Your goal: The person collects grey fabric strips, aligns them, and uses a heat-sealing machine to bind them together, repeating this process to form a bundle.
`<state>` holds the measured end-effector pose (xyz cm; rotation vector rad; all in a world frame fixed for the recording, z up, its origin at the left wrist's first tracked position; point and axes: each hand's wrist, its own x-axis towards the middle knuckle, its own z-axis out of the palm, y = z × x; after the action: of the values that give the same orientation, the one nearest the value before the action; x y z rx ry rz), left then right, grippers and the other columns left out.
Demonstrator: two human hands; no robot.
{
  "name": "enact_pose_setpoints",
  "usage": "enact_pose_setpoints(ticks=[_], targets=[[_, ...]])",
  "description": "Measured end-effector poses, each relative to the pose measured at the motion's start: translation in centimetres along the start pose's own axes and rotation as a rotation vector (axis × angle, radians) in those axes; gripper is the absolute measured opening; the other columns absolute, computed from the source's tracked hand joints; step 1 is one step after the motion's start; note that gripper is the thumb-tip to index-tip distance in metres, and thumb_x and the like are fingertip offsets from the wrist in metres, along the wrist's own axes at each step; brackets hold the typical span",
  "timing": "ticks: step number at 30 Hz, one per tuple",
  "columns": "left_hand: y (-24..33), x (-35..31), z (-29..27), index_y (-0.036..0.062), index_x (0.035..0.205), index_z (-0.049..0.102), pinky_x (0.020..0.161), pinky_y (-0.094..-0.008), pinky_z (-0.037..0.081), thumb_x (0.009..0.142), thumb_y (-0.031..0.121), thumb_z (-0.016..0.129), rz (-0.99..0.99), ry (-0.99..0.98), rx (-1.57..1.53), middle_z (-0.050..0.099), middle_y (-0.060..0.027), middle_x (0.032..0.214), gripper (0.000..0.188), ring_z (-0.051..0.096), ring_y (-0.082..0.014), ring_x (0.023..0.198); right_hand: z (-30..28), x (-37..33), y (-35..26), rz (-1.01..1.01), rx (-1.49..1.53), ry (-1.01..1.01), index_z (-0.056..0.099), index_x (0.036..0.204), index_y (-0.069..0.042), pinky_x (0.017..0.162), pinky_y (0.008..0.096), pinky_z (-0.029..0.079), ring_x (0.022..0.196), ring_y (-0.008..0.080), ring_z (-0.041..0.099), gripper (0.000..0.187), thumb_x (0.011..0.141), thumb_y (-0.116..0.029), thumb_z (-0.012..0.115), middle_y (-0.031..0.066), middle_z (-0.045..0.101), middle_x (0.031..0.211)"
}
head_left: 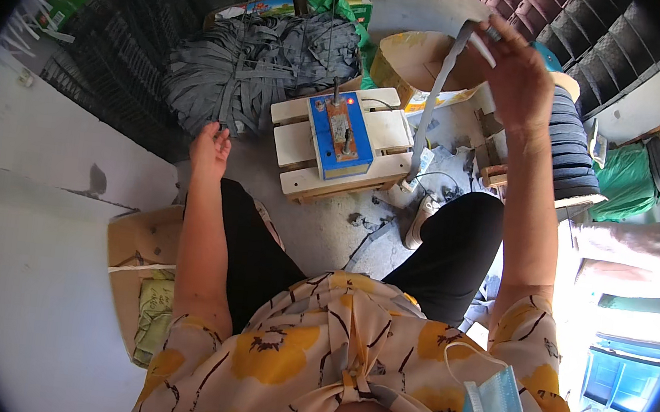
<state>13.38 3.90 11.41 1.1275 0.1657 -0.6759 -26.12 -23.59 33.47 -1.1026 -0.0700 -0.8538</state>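
Observation:
My right hand is raised high and pinches the top end of a long grey strap, which hangs down toward the floor beside the wooden stand. My left hand reaches out low, fingers loosely curled, at the near edge of a heap of grey straps; whether it grips one I cannot tell. Between the hands stands a small wooden pallet stand carrying a blue and orange box-shaped tool.
An open cardboard box lies behind the stand. A roll of grey strap sits at right. Black plastic crates stack at left, another cardboard box by my left knee. My knees and a white shoe are below.

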Motion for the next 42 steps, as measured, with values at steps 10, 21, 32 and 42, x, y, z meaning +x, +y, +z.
enact_pose_setpoints(ticks=[10, 21, 32, 42], targets=[[0.9, 1.3, -0.8, 0.0030, 0.118, 0.048, 0.064, -0.0314, 0.047, 0.085, 0.014, 0.062, 0.014, 0.032, 0.009, 0.049, -0.0063, 0.125, 0.038, 0.062, -0.0245, 0.093, -4.6, -0.6, -6.8, -0.212, -0.192, 0.058, 0.050, 0.124, 0.008, 0.112, 0.0501, 0.025, 0.125, 0.0336, 0.044, 0.046, 0.089, -0.020, 0.042, 0.0196, 0.052, 0.129], [-0.6, 3.3, -0.7, 0.0015, 0.118, 0.050, 0.069, -0.0309, 0.047, 0.089, 0.024, 0.058, -0.039, -0.053, 0.111, 0.051, -0.0060, 0.124, 0.038, 0.059, -0.0214, 0.098, -8.8, -18.9, -15.0, -0.420, -0.227, 0.559, 0.054, 0.120, 0.002, 0.101, 0.0411, 0.038, 0.115, 0.0271, 0.053, 0.037, 0.088, -0.017, 0.048, 0.0133, 0.059, 0.116], [0.6, -7.9, 1.3, 0.0035, 0.096, 0.062, 0.070, -0.0270, 0.047, 0.087, 0.016, 0.054, 0.926, 0.041, 0.320, 0.063, -0.0059, 0.086, 0.017, 0.059, -0.0140, 0.076, 1.9, -20.7, -13.0, -0.157, -0.602, 0.043, 0.047, 0.131, -0.004, 0.108, 0.0502, 0.025, 0.125, 0.0303, 0.043, 0.046, 0.092, -0.028, 0.046, 0.0207, 0.045, 0.134], [-2.5, -31.8, 7.8, 0.0005, 0.105, 0.057, 0.068, -0.0233, 0.044, 0.076, 0.016, 0.072, 0.012, -1.430, -0.065, 0.056, 0.0011, 0.074, 0.037, 0.056, -0.0069, 0.073, 17.6, -10.7, 1.3, 0.135, -0.182, -0.380, 0.024, 0.139, 0.011, 0.108, 0.0434, 0.029, 0.129, 0.0381, 0.032, 0.079, 0.080, -0.023, 0.065, 0.0270, 0.033, 0.136]])
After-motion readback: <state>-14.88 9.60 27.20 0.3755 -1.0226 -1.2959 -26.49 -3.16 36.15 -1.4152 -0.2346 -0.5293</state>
